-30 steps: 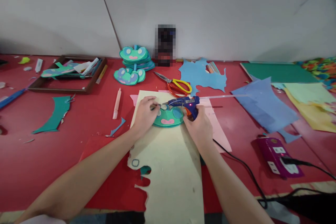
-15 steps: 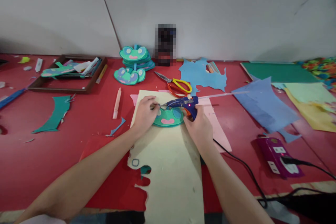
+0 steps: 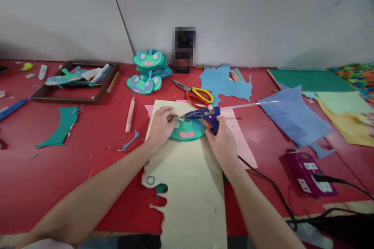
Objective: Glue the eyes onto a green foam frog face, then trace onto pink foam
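Observation:
My right hand (image 3: 221, 138) is wrapped round the grip of a blue hot glue gun (image 3: 204, 114) with a red light on and a clear glue stick out of its back. The gun's nozzle points left, at the fingertips of my left hand (image 3: 162, 126). Those fingers are pinched together on a small piece, too hidden to name. Just below the nozzle lies a green felt frog face (image 3: 186, 130) with a pink mouth and blue eye patches, its left side partly covered by my left hand. Under it is a cream felt sheet (image 3: 189, 186).
Scissors (image 3: 197, 95) with red and yellow handles lie beyond the gun. Finished frog faces (image 3: 149, 60) are stacked by the wall. A pink marker (image 3: 130, 114), a wooden frame (image 3: 67, 99), blue felt (image 3: 292, 113) and a purple power strip (image 3: 311, 175) with a cord surround the sheet.
Almost nothing differs. Both hands and the glue gun hold nearly the same place, with only a very slight shift of the gun.

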Tool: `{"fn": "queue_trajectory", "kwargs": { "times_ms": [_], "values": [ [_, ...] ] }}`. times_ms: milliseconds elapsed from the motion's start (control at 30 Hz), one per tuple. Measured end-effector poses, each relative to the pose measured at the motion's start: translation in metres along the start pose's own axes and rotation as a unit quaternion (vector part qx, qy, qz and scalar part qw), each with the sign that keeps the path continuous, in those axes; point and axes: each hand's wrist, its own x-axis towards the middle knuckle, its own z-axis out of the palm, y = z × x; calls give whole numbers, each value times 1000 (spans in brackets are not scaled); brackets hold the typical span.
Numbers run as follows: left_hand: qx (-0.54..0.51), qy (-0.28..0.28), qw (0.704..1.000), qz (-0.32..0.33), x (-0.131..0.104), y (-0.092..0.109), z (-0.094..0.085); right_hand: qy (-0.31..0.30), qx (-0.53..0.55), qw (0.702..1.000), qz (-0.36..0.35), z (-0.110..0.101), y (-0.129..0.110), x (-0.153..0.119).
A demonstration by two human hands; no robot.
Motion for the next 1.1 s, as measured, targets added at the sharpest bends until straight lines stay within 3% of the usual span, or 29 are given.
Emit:
{"fn": "queue_trajectory", "kwargs": {
  "times_ms": [1100],
  "values": [
    [16,-5,1000,10,0,1,0,-20,26,999,-24,-8,2,1]
  ]
}}
